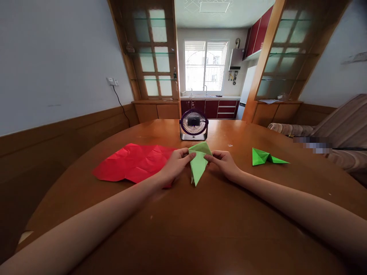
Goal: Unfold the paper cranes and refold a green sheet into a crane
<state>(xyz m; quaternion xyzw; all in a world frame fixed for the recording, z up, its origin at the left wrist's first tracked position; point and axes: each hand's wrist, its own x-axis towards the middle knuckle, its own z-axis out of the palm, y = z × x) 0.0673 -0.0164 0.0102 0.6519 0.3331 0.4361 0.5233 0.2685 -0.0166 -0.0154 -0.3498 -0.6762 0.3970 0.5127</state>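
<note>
Both hands pinch a pale green fold at the middle of the counter.

The left hand (174,162) and right hand (225,162) each grip a side of the fold (198,162), keeping its creases flat, tip toward the near edge. Red paper (132,162) lies leftward, a finished green piece (262,156) rightward, a fan (194,124) behind.

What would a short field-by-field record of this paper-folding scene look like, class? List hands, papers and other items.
left hand: pinches the left edge of the light green folded paper
right hand: pinches its right edge
red paper: creased, flat, left of the hands
bright green folded piece: lies apart, to the right
desk fan: stands behind the hands
wooden table: bears all of these
</note>
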